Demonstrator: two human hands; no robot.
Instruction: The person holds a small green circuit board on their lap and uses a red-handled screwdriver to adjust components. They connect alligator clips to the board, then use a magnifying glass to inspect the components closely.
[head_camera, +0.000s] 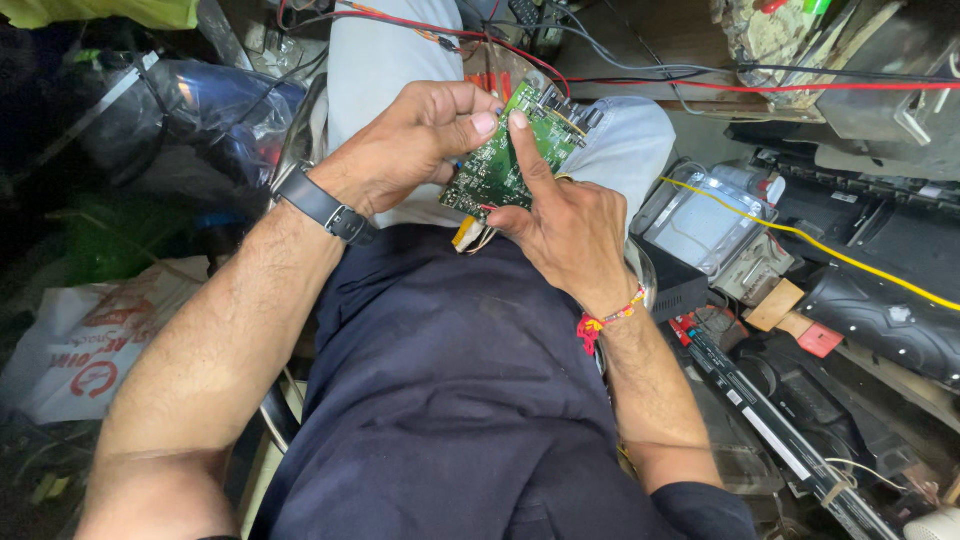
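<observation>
Left hand is closing its grip on the board at its 9 o'clock edge; the board, over the lap, is running its long axis toward 1 o'clock. Right hand, at 5 o'clock, is pinching the lower edge, its forefinger pressing the face.

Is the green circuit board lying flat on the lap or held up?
Held up: the left hand and right hand grip the green circuit board, tilted above the lap.

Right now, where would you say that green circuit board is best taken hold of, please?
By its bare long edges, probably from the left, as the left hand does. The green circuit board is thin and tilted over the lap, its face crowded with components, with wires trailing from the lower end. The right hand presses a fingertip on that face.
</observation>
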